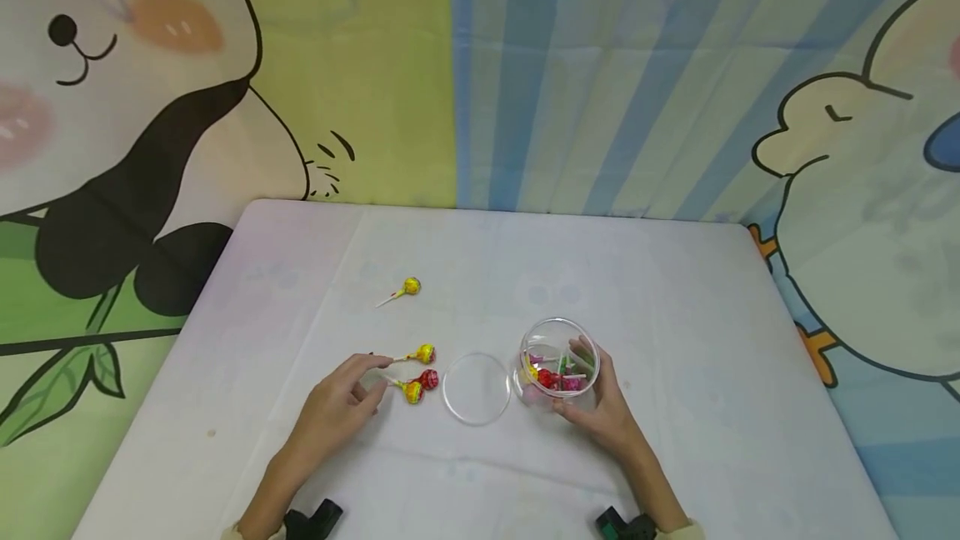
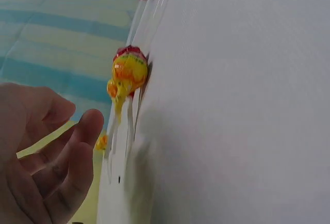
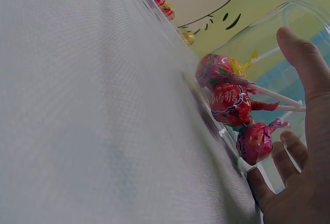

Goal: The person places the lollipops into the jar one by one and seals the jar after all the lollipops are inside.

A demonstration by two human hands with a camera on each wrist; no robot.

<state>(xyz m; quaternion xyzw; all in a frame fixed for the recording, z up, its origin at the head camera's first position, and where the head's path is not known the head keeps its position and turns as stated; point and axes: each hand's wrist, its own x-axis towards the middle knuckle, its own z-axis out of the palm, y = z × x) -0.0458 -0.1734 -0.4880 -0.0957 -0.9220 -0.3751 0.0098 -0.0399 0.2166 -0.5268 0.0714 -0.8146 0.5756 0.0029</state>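
In the head view my right hand [image 1: 600,398] holds a clear round jar [image 1: 558,321] by its side, thumb in front and fingers behind. Red, pink and yellow wrapped lollipops [image 3: 230,102] lie inside it. My left hand [image 1: 345,398] hovers at the sticks of a small group on the table: two yellow lollipops [image 1: 425,353] and a red lollipop [image 1: 429,379]. From the left wrist, its relaxed fingers [image 2: 87,128] appear bent and apart from the sticks, with nothing between them. A clear round lid [image 1: 476,390] lies flat between that group and the jar.
Another yellow lollipop [image 1: 412,286] lies farther back on the white-covered table [image 1: 675,315]. Behind the table's far edge hangs a printed cloth [image 1: 390,90] with cartoon animals. Dark wrist devices [image 1: 315,519] sit at both forearms.
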